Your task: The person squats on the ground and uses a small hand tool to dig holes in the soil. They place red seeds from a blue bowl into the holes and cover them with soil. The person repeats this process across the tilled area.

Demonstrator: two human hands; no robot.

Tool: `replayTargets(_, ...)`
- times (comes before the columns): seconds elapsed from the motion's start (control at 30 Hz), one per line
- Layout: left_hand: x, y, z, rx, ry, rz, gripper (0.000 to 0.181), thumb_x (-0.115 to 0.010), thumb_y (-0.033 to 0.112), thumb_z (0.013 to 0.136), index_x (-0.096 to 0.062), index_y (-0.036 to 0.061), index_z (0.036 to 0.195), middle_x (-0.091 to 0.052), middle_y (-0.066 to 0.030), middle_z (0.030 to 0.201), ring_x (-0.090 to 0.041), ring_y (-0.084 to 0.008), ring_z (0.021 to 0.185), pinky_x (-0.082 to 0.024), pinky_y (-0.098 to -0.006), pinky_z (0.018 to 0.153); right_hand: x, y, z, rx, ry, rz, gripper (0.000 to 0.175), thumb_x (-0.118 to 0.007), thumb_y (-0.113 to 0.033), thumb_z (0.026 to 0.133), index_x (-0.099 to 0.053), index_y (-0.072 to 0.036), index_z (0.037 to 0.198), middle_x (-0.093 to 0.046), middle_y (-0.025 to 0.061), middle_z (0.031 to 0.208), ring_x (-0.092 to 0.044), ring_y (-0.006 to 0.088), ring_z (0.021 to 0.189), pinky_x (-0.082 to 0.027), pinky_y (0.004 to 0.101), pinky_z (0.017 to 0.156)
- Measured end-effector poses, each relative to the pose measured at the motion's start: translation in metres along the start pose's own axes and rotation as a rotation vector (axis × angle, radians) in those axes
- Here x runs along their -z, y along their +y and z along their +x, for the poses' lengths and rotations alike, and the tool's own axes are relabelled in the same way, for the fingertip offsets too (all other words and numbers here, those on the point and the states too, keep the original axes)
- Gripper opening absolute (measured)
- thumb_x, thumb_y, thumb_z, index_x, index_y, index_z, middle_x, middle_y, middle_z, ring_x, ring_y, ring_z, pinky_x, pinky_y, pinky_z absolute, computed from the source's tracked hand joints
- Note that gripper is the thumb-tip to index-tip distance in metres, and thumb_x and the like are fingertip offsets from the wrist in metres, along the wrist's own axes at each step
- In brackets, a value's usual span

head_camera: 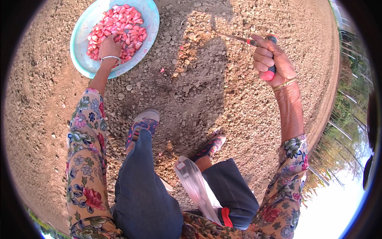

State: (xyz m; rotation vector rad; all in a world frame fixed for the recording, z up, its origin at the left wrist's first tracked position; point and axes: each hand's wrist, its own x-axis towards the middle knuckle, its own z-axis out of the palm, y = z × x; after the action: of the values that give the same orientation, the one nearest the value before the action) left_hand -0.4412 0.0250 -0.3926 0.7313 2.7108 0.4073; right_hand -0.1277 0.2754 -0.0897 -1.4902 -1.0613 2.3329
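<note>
My left hand [109, 47] reaches down into a light-blue plastic basin [78, 52]. Its fingertips are among pinkish-red cloves [124, 21] that look like garlic; the pile hides whether they grip any. A pale bangle circles that wrist. Out to the right, my right hand [273, 61] is closed around the black-and-red handle of a hand tool [234, 37]. The tool's thin metal shaft points left, its tip close to the soil. One loose pink clove [162, 70] lies on the ground right of the basin, and a few pink bits [181, 47] lie farther right.
Cloddy, tilled soil [194, 98] spreads around me, partly under my shadow. My shoes [146, 122] stand on it, below the basin. A clear plastic bag [192, 176] hangs by my right knee. Plants and poles [343, 119] line the field's right edge.
</note>
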Motion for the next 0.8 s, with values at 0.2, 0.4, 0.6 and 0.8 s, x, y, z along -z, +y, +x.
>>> replayTargets(0.2, -0.007, 0.001, -0.001, -0.069, 0.039, 0.007, 0.034, -0.064, 0.027, 0.082, -0.064, 0.0092, 0.112, -0.067, -0.0181, 0.106, -0.064, -0.0357, 0.099, -0.052, -0.0472, 0.084, -0.007, 0.003, 0.010, 0.017, 0.127, 0.056, 0.024, -0.049, -0.008, 0.096, -0.048, 0.005, 0.117, -0.035, -0.0070, 0.059, -0.032, 0.0044, 0.044, -0.030, 0.0229, 0.038)
replayTargets(0.4, -0.005, -0.002, -0.001, -0.174, 0.016, 0.077, 0.028, -0.062, 0.028, 0.085, -0.060, 0.0049, 0.101, -0.066, -0.0176, 0.100, -0.065, -0.0359, 0.094, -0.052, -0.0483, 0.078, -0.021, 0.014, 0.041, 0.043, 0.160, 0.060, 0.011, -0.052, -0.003, 0.093, -0.045, -0.006, 0.085, -0.036, -0.0068, 0.056, -0.034, 0.0048, 0.043, -0.032, 0.0234, 0.038)
replayTargets(0.6, 0.004, -0.002, 0.004, -0.267, -0.024, 0.181, 0.031, -0.061, 0.032, 0.088, -0.056, 0.0066, 0.104, -0.067, -0.0181, 0.095, -0.066, -0.0360, 0.088, -0.053, -0.0482, 0.074, -0.035, 0.037, 0.059, 0.078, 0.225, 0.068, 0.016, -0.054, -0.003, 0.090, -0.042, -0.010, 0.082, -0.035, -0.0054, 0.055, -0.035, 0.0069, 0.043, -0.032, 0.0254, 0.040)
replayTargets(0.8, 0.003, -0.015, 0.004, -0.290, -0.011, 0.201, 0.026, -0.059, 0.030, 0.089, -0.062, 0.0069, 0.102, -0.067, -0.0198, 0.088, -0.066, -0.0376, 0.081, -0.053, -0.0488, 0.072, -0.008, 0.017, 0.064, 0.076, 0.095, 0.114, 0.012, -0.052, 0.000, 0.088, -0.044, -0.006, 0.081, -0.038, -0.0028, 0.056, -0.038, 0.0086, 0.043, -0.034, 0.0282, 0.039)
